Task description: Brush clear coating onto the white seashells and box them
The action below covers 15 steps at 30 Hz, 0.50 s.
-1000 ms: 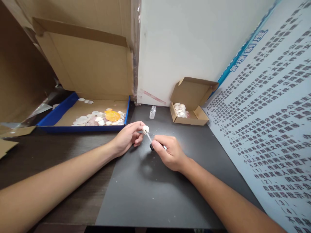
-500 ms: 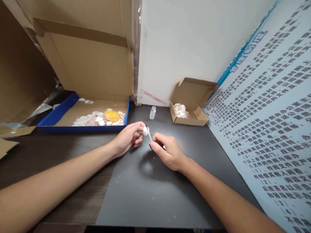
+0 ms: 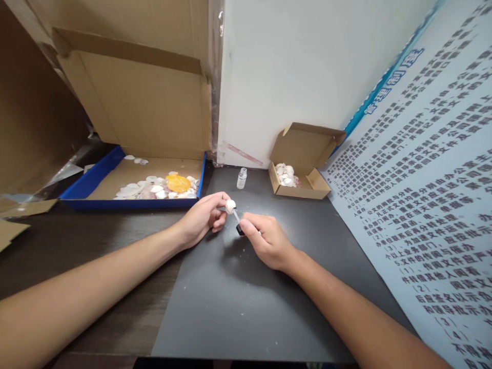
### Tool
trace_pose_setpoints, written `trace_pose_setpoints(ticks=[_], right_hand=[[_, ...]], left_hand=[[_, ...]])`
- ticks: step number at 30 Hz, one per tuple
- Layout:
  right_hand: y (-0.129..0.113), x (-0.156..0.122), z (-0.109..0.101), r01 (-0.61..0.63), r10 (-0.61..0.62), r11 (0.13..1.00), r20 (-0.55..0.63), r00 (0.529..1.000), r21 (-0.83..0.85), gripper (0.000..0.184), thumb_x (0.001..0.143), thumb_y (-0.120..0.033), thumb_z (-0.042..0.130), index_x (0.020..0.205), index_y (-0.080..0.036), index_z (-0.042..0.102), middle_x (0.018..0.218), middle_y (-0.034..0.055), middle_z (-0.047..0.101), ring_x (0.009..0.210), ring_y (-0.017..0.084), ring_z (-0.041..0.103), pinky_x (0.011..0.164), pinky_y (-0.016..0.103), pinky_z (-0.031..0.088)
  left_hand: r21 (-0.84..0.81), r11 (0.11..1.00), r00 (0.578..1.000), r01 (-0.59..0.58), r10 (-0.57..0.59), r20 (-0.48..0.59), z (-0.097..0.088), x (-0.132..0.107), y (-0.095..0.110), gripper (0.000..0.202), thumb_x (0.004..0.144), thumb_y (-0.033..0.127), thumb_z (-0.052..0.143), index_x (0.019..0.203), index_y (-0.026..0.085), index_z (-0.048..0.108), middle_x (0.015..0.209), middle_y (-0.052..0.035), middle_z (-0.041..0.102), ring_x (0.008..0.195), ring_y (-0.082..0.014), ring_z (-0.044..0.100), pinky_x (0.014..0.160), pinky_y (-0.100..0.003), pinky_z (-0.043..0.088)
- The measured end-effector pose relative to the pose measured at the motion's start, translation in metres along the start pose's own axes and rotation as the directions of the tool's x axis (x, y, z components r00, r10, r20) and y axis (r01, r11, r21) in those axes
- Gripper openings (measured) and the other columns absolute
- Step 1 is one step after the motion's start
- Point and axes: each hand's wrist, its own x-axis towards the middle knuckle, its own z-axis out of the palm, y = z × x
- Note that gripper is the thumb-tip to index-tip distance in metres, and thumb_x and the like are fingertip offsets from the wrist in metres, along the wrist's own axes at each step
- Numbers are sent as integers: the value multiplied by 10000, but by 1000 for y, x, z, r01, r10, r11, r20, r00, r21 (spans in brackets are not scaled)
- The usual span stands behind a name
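Note:
My left hand [image 3: 205, 216] is closed, pinching a small white ribbed seashell [image 3: 230, 206] between its fingertips above the grey mat. In my right hand [image 3: 265, 238] is a small brush with a black cap [image 3: 240, 229]; its pale stem [image 3: 236, 216] points up and left, and the tip reaches the underside of the shell. Whether the tip presses on the shell I cannot tell. Behind the hands a small clear glass bottle [image 3: 241, 178] stands upright without a cap, with some printing on its side.
A blue-rimmed cardboard box [image 3: 134, 204] holds many shells and an orange shell [image 3: 178, 183] at the left. Right of the bottle, a small open cardboard box [image 3: 302, 193] contains white shells [image 3: 285, 175]. A grey mat [image 3: 230, 318] covers the table; a printed board [image 3: 430, 169] stands at right.
The right hand's brush has turned a little, its cap now showing more and its tip lower, at the shell's lower edge. The left hand and shell have hardly moved.

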Motion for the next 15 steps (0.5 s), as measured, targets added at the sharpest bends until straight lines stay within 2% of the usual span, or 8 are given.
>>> trace_pose_setpoints(ticks=[7, 11, 15], right_hand=[[-1, 0, 1, -21, 21, 999, 23, 1000, 28, 311, 981, -376, 435, 758, -193, 553, 647, -28, 506, 601, 107, 451, 604, 226, 343], [-1, -1, 1, -70, 69, 995, 20, 997, 70, 238, 953, -394, 485, 817, -202, 522, 651, -45, 478, 584, 104, 419, 588, 228, 337], [0, -1, 1, -120, 122, 990, -19, 992, 76, 239, 968, -367, 425, 791, -207, 439, 655, -48, 459, 591, 107, 420, 602, 237, 332]], left_hand=[[-2, 1000, 1000, 6, -6, -5, 1, 0, 1, 73, 744, 233, 550, 725, 176, 508, 539, 50, 443, 396, -62, 348, 383, -184, 256], [2, 1000, 1000, 6, -6, -7, 1, -1, 1, 73, 750, 231, 548, 736, 177, 501, 549, 47, 450, 401, -62, 351, 385, -181, 262], [11, 1000, 1000, 16, -16, -4, 0, 0, 0, 78, 773, 238, 543, 751, 182, 493, 530, 51, 430, 394, -63, 334, 383, -179, 259]])
